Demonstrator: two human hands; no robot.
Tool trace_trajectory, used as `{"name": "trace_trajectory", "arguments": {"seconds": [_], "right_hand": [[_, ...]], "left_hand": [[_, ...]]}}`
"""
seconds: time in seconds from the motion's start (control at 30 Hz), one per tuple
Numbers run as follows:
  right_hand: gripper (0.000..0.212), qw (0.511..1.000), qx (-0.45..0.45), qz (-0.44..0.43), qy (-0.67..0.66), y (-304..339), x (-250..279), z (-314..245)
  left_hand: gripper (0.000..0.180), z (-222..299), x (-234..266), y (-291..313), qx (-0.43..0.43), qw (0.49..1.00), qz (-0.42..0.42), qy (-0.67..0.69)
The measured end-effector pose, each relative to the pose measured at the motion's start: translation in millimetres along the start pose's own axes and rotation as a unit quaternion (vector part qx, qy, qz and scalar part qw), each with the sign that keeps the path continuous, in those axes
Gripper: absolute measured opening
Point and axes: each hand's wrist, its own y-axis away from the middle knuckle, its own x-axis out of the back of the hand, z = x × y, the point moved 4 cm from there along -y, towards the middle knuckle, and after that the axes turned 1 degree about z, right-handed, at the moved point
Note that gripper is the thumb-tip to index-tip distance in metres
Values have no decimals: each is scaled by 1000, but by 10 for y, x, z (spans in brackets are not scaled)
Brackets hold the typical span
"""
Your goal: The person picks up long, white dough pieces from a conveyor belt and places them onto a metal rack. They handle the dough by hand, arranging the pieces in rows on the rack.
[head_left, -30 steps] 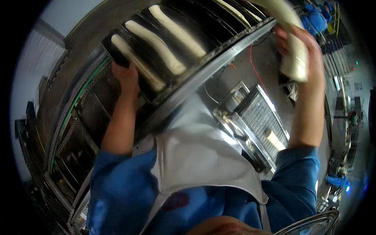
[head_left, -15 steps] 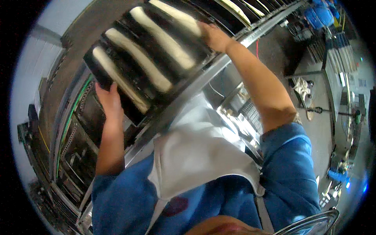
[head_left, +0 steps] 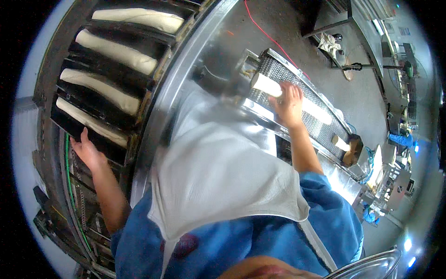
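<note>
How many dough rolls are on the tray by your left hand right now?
4, lying side by side in the tray's channels: top roll, second roll, third roll, bottom roll nearest the left hand. More may be hidden beyond the picture's top edge.

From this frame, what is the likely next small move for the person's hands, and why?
Probably closing the right hand around the dough roll on the mesh conveyor and lifting it. That hand lies on the roll, while the left hand steadies the dark tray, which already holds four rolls.
</note>
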Motion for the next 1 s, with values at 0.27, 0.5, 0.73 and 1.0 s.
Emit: {"name": "trace_trajectory", "arguments": {"seconds": [0.27,0.5,0.73,1.0], "right_hand": [[54,852,-181,158,-466,-699,558,194],[35,651,-52,243,-717,-1961,2298,75],[30,539,14,113,-834,-2886,1919,-1726],[17,619,-68,51,-781,-2666,341,-1866]], "left_hand": [[74,230,411,-75,-148,982,81,-87],[62,536,732,146,-203,973,107,-34],[58,717,906,309,-312,921,181,-146],[57,631,1135,334,-255,955,150,-23]]}}
